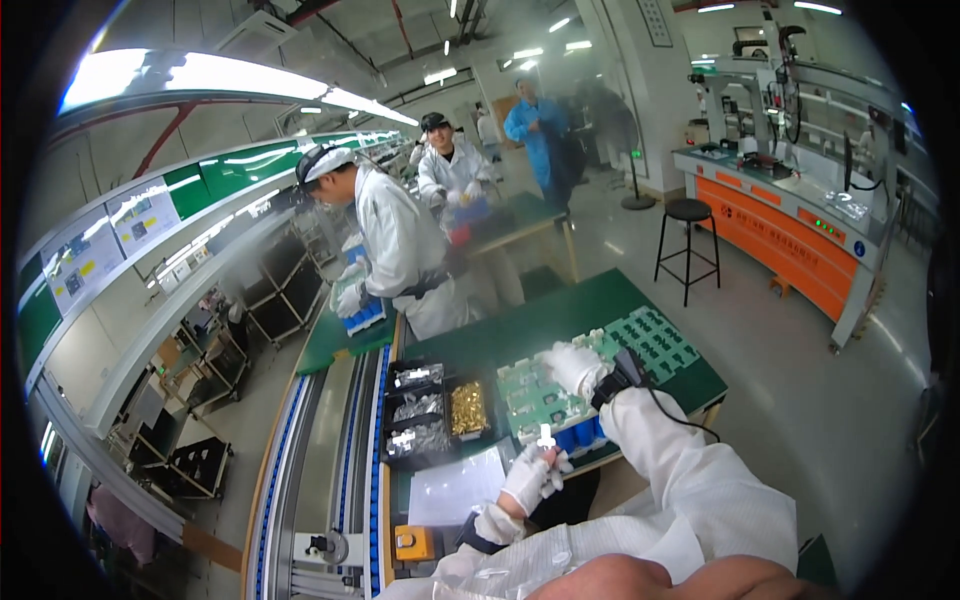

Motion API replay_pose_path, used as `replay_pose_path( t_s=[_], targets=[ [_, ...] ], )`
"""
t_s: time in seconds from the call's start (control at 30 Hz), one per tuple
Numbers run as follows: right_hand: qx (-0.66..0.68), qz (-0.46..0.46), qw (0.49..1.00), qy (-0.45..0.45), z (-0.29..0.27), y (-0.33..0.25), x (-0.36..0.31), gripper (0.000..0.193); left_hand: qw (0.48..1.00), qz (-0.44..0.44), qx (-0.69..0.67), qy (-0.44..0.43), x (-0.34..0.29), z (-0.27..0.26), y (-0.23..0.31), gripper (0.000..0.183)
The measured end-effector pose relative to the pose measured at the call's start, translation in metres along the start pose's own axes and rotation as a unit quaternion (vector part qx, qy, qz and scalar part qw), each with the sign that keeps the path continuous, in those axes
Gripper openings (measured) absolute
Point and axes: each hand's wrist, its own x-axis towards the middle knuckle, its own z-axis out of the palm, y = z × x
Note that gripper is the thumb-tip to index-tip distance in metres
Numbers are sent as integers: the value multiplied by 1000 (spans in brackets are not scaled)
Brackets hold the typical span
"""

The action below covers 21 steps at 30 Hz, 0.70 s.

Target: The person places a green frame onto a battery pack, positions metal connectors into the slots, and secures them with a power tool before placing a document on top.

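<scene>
My right hand (578,370), in a white glove, is over a pale green tray (520,388) with its fingers drawn together and pointing down; whatever they pinch is too small to make out. My left hand (532,478), also gloved, is closed just in front of the tray's near edge. A small white piece (546,437) shows at its fingertips, its kind unclear. Blue blocks (580,435) are under the tray's near side. Beside the tray on the right, a green panel (652,343) has rows of dark cutouts.
Black bins (418,438) of silvery parts and a bin of brass-coloured parts (467,408) stand left of the tray. Paper sheets (460,488) and a yellow button box (413,543) are nearer. A conveyor (325,450) runs along the left. A co-worker (400,240) handles another tray ahead.
</scene>
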Motion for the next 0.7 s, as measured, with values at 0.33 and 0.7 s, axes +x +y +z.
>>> replay_pose_path(
  t_s=[0.33, 0.7],
  targets=[
    [63, 30, 998, -9, -7, 1, -1, 15, 934, -75, 285, -200, 45, -74, -190, 23],
    [172, 89, 979, -59, -18, 2, 1, 21, 944, -323, 62, -21, 33, -107, -208, 14]
  ],
)
